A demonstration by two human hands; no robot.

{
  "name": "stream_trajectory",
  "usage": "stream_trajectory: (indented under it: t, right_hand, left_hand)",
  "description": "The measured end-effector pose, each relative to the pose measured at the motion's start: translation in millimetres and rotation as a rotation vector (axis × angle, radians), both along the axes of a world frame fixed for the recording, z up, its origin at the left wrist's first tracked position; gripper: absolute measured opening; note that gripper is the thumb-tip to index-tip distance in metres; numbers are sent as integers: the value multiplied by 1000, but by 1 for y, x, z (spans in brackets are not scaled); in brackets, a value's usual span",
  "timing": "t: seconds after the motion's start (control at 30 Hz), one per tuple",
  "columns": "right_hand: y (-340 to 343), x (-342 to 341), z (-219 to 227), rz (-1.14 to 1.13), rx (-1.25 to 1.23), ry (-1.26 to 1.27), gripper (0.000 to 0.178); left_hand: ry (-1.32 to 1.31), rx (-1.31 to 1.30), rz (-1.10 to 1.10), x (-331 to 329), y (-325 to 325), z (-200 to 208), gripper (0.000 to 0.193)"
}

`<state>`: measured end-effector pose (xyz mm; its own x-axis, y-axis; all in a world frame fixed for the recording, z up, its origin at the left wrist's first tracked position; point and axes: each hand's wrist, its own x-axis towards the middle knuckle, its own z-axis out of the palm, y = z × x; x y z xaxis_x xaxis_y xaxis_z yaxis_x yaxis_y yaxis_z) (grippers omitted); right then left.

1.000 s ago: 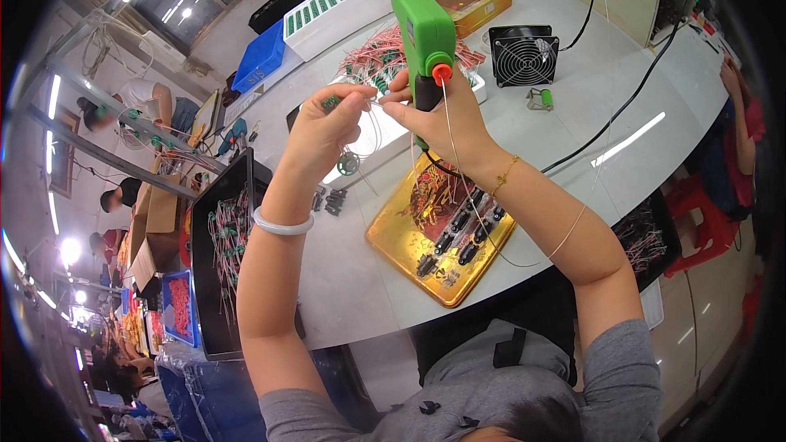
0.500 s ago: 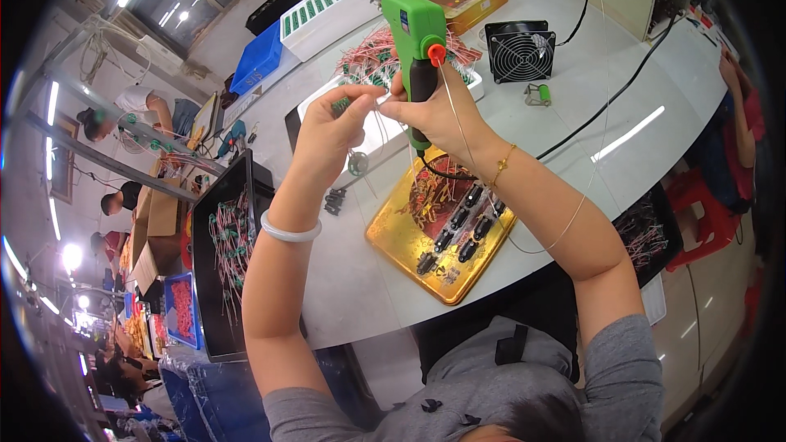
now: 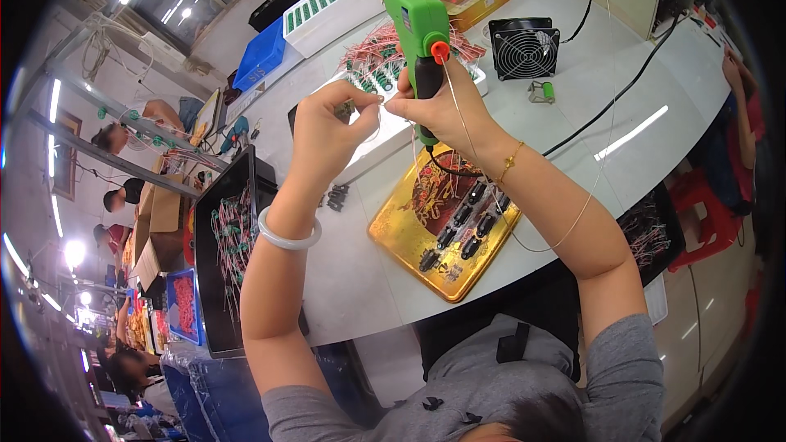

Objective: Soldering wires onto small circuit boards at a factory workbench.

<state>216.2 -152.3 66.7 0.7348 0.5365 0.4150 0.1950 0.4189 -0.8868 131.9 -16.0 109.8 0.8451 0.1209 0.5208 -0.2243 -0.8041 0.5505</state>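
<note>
My right hand (image 3: 449,110) grips the black handle of a green soldering gun (image 3: 421,23), which points to the far left. Solder wire (image 3: 456,110) runs from its orange-red inlet down past my wrist. Just left of the handle, my left hand (image 3: 334,127) is closed in a pinch, its fingertips close to my right thumb. A thin pale wire shows at those fingertips; what it belongs to is hidden by the hand. Behind both hands lies a pile of pink-wired green parts (image 3: 381,53) in a white foam tray (image 3: 479,86).
A gold tin tray (image 3: 401,233) with black parts lies nearer me. A black fan (image 3: 525,49) and a small green-ended part (image 3: 541,92) stand right. At left are a black bin (image 3: 264,184), blue box (image 3: 260,57) and foam rack (image 3: 327,12). A black cable (image 3: 610,98) crosses the table.
The round part that dangled below my left hand no longer shows there. My left fingers have curled and shifted slightly; the soldering gun stays nearly in place.
</note>
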Motion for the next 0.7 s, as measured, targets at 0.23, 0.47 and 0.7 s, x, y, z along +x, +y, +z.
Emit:
stream_trajectory:
  t: [0.23,0.47,0.7]
  right_hand:
    - [-3,4,6,9,-34,-151,44]
    - [-2,3,5,-6,26,-162,26]
    - [1,10,4,31,12,-192,44]
  left_hand:
    - [465,-541,-124,2,20,14,4]
    - [593,-821,-293,11,31,3,5]
    - [602,-983,-427,19,34,-6,5]
